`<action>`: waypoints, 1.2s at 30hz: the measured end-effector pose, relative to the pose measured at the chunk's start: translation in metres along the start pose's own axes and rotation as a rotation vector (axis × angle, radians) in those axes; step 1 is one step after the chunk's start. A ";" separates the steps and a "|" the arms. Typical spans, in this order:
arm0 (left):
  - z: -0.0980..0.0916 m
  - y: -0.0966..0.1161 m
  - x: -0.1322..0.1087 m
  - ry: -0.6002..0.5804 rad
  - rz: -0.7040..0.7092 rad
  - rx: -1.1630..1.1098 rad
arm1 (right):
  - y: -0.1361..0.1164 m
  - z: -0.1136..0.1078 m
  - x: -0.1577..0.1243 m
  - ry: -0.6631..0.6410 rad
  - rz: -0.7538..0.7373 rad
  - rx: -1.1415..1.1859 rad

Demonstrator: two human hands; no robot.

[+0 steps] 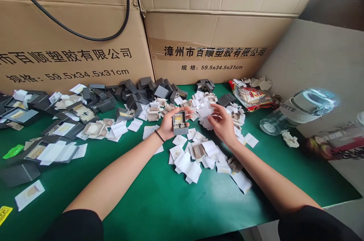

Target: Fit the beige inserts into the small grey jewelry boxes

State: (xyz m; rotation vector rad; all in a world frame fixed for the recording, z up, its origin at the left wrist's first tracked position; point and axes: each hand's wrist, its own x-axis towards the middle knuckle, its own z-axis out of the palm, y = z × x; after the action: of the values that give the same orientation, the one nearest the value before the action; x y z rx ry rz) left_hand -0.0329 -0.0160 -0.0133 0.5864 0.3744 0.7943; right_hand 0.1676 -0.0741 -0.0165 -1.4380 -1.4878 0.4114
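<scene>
A person holds a small grey box in the left hand, raised over the green worktop. The left fingers are bent around the box, their tips showing past its far edge, and a yellowish piece sits inside the open top. To the right of the box is the right hand, its thumb and fingers bent and slightly apart at the edge of a white paper slip; whether they pinch it, one cannot tell.

Just nearer the person than the box, and to its right, lies a loose heap of white papers, with some brown cardboard bits among them. Beyond the box and to its left, dark boxes are piled up. Well to the left of the box are more open boxes, some with paper lying on them, and a bright green scrap.

Far to the right of the box, a clear bottle lies tilted against the wall, with a crumpled tissue near it. A red bag lies beyond the box, also to the right. Behind everything, large cartons stand beyond the box, with a black cable hanging in front of one.
</scene>
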 end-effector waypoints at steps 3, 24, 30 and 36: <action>0.002 0.002 -0.001 0.014 -0.005 -0.040 | -0.009 0.000 -0.004 0.108 -0.179 -0.186; -0.004 0.009 -0.002 0.072 -0.026 -0.270 | -0.023 -0.001 -0.001 -0.334 -0.313 -0.319; -0.002 0.010 -0.003 0.085 -0.029 -0.275 | -0.015 -0.025 0.013 -0.133 -0.309 -0.396; -0.003 0.012 -0.005 0.154 -0.025 -0.301 | -0.008 -0.033 0.019 -0.109 -0.313 -0.453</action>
State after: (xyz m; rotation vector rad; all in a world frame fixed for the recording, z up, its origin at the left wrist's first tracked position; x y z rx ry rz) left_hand -0.0447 -0.0121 -0.0078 0.2394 0.3929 0.8554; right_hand 0.1936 -0.0715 0.0128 -1.5037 -1.9448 -0.0480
